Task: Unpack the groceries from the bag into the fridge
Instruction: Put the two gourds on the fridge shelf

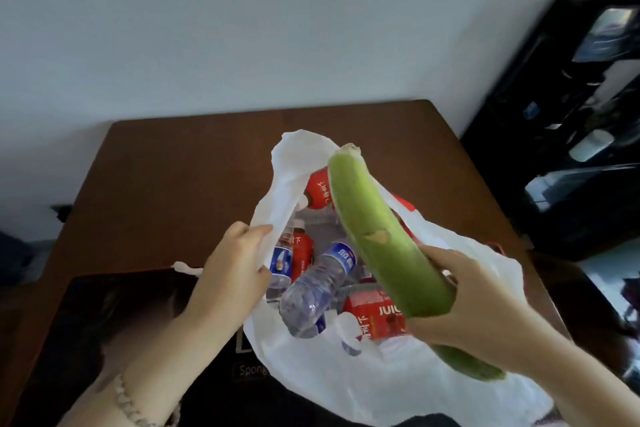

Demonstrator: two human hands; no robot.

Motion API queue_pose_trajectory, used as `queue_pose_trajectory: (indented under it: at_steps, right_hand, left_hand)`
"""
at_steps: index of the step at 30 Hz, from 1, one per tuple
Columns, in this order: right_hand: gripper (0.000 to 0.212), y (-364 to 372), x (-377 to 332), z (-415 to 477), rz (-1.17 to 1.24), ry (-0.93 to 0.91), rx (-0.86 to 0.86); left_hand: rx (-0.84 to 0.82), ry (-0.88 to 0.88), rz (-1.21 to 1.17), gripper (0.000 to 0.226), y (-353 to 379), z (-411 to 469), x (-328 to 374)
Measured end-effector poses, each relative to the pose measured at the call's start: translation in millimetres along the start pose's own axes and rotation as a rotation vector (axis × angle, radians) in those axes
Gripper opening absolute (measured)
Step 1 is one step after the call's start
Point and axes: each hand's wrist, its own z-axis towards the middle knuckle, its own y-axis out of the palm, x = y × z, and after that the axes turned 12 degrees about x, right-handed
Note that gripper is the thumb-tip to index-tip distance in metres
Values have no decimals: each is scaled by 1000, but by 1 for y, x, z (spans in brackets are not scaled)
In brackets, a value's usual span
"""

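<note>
A plain, pale wall [242,28] under soft, even light fills the upper half of the view and meets the far edge of a brown wooden tabletop [166,163] with rounded corners. A black mat [114,315] with partly legible white lettering lies on its near side. At right stands a glossy black shelf unit [512,149], its surfaces catching reflections.

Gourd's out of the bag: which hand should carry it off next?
Right. The right hand grips the green gourd, lifted above the bag; the left hand is pinching the bag's rim open.
</note>
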Motion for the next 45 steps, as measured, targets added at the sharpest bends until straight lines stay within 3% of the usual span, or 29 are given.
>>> queue_pose_trajectory:
  at_steps: [3, 5, 8, 10, 12, 15, 21, 23, 26, 32, 39, 45]
  right_hand:
    - [72, -24, 36, -23, -55, 21, 127]
    - [79, -27, 57, -31, -133, 54, 223]
    - [90, -21, 83, -32, -220, 137, 300]
    - [92, -18, 93, -30, -230, 190, 293]
    - [90, -16, 101, -27, -229, 200, 281]
    - [87, -13, 110, -26, -204, 212, 257]
    - [85, -12, 129, -24, -163, 228, 226]
    - [83, -14, 134, -23, -146, 219, 211]
    - [84, -18, 138, -19, -125, 183, 180]
    - [87, -18, 129, -11, -27, 177, 145]
    - [61, -9, 90, -29, 253, 248, 308]
    - [62, -5, 71, -89, 429, 374, 665]
  left_hand:
    - [193, 211, 263, 59, 8, -11, 22]
    - [328, 400, 222, 52, 21, -13, 40]
    - [49, 649, 27, 41, 48, -6, 79]
    - [-220, 661, 91, 47, 79, 13, 96]
    - [-365, 690, 244, 53, 114, 37, 105]
    - [-364, 731, 454, 62, 155, 55, 111]
    - [-234, 545, 677, 54, 181, 42, 112]
    - [-250, 496, 633, 54, 175, 37, 107]
    - [-312, 315, 366, 46, 148, 27, 96]
    - [-197, 172, -5, 50, 69, 9, 92]
    - [-157, 368, -215, 42, 18, 29, 99]
    - [-293, 705, -285, 40, 12, 24, 133]
